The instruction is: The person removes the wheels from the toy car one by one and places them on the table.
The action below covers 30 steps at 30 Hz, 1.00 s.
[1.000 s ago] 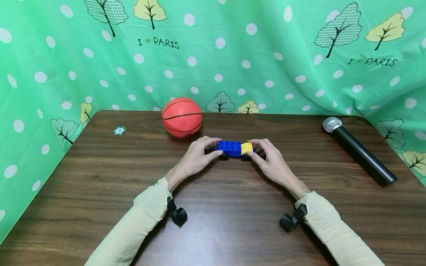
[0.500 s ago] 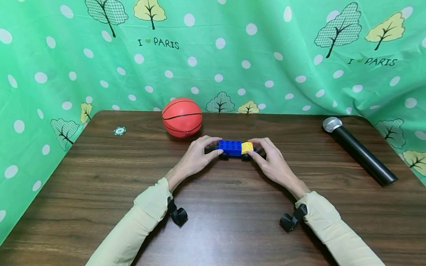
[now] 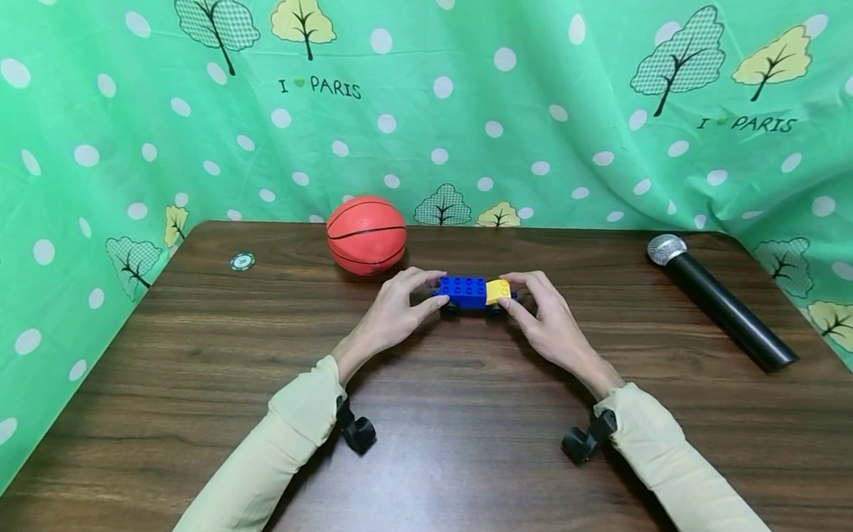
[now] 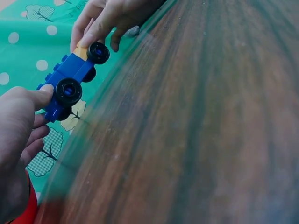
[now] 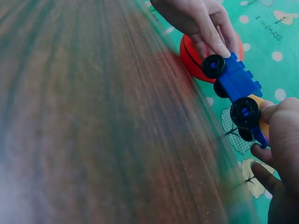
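Note:
Between both hands is a blue toy car [image 3: 464,291] of building blocks, with a yellow block [image 3: 498,290] at its right end and black wheels [image 4: 68,91]. My left hand [image 3: 395,305] pinches the blue end between thumb and fingers. At the other end, my right hand [image 3: 548,321] pinches the car by the yellow block. Both wrist views show the wheels and the car's side, with the thumbs pressed on the near face. In the right wrist view, the toy car [image 5: 237,84] appears raised off the table.
A red toy basketball [image 3: 365,235] sits behind the left hand. Far left lies a small round chip [image 3: 242,261]. A black microphone [image 3: 720,302] with a silver head lies at the right on the brown wooden table [image 3: 456,469]. Behind hangs a green patterned cloth [image 3: 438,117].
The toy car and the right hand have risen slightly in the head view. Both hands keep their hold, and the camera view has shifted a little.

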Tool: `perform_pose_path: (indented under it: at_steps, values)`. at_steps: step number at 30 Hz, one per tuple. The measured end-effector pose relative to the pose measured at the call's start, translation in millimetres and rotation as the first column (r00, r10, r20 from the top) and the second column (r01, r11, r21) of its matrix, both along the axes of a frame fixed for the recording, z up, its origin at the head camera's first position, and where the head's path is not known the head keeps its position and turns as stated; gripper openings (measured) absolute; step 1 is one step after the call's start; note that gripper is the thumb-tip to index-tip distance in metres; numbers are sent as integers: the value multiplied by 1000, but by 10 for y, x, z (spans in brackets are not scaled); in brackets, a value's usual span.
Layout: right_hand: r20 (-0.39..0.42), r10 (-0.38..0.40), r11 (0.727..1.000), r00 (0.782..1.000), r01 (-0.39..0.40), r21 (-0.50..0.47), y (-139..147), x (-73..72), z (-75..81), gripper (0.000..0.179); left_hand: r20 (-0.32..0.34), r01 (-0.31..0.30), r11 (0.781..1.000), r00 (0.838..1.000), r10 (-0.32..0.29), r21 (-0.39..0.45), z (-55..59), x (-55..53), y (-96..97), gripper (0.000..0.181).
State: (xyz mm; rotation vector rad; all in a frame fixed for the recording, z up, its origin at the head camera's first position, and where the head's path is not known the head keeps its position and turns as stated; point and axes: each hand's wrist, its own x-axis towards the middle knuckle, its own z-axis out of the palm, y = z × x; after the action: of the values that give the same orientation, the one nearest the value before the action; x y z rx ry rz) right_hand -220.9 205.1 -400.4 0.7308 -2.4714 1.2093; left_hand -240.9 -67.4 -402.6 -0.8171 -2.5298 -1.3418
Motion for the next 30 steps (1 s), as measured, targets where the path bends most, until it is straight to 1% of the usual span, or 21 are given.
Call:
perform_pose_path:
  at_steps: [5,12,15,20,24,27,29,30]
  values:
    - [-17,8,1000,1000,-8,-28,-6,15,21,34,-36,7,1000,999,-7,20,37,21,-21,39]
    - [-75,20,998,997,-24,-61,-14,51,67,33,-76,30,998,997,-25,60,54,66,-37,39]
    - [-88,28,997,996,-35,-72,-15,70,94,33,-113,45,995,993,-35,91,58,91,-46,39]
    - [-98,59,992,993,-69,-103,-32,127,161,32,-178,77,985,983,-49,157,82,154,-76,40]
    - [-99,80,987,992,-93,-134,-57,178,223,32,-210,109,968,976,-60,228,111,199,-94,39]
    - [-103,97,982,990,-112,-151,-83,210,265,33,-210,120,952,976,-61,281,127,229,-99,37]
    - [-107,111,978,988,-128,-162,-102,234,289,34,-188,114,944,981,-56,310,138,245,-98,33]
    - [-112,120,977,986,-137,-166,-112,244,300,34,-165,109,941,985,-58,320,147,254,-97,32]
